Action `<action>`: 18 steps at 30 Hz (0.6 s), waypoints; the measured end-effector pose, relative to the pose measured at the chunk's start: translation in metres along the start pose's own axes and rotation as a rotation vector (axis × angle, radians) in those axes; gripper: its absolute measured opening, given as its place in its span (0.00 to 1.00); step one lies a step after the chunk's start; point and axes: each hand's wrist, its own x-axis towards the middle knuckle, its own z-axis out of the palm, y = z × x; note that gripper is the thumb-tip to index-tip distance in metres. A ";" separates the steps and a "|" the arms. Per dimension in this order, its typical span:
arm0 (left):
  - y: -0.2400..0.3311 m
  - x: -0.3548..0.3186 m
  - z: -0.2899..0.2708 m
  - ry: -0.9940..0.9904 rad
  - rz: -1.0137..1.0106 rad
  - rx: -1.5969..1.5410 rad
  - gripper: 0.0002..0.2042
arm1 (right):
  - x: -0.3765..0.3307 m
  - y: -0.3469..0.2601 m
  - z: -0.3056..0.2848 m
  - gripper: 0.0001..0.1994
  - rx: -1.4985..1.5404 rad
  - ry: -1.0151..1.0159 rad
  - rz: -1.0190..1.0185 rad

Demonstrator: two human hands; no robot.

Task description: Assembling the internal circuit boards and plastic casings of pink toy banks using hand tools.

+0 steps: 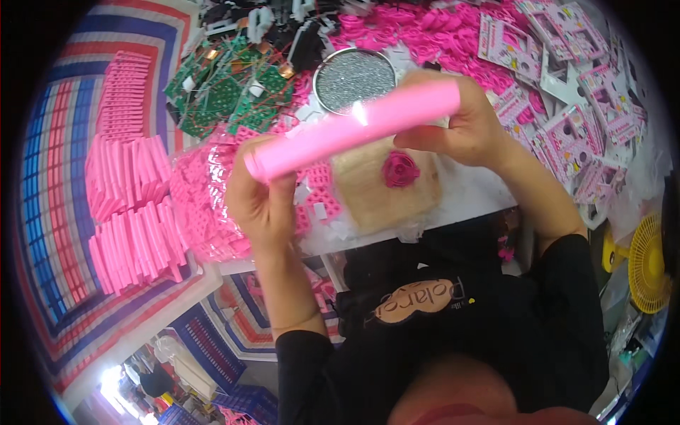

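Both my hands hold a long pink plastic bar (354, 127) level above the table. My left hand (261, 202) grips its left end and my right hand (464, 124) grips its right end. Under the bar lies a tan block (368, 191) with a pink rose-shaped piece (401, 168) on it. Behind the bar stands a round metal tin (354, 78) filled with small silver parts.
Stacks of pink flat pieces (131, 212) lie at the left on a striped sheet. A clear bag of pink parts (205, 205) sits by my left hand. Green circuit boards (227, 92) are at the back, pink printed cards (567, 106) at the right, a yellow fan (648, 262) at the far right.
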 end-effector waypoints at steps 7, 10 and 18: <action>-0.026 -0.072 -0.009 -0.687 0.035 0.488 0.19 | -0.086 0.011 0.001 0.36 -0.569 -0.605 0.009; -0.020 -0.078 0.001 -0.656 -0.056 0.499 0.18 | -0.086 0.019 0.004 0.37 -0.681 -0.554 0.032; -0.010 -0.060 0.031 -0.619 0.046 0.444 0.22 | -0.084 0.018 0.023 0.34 -0.697 -0.568 0.074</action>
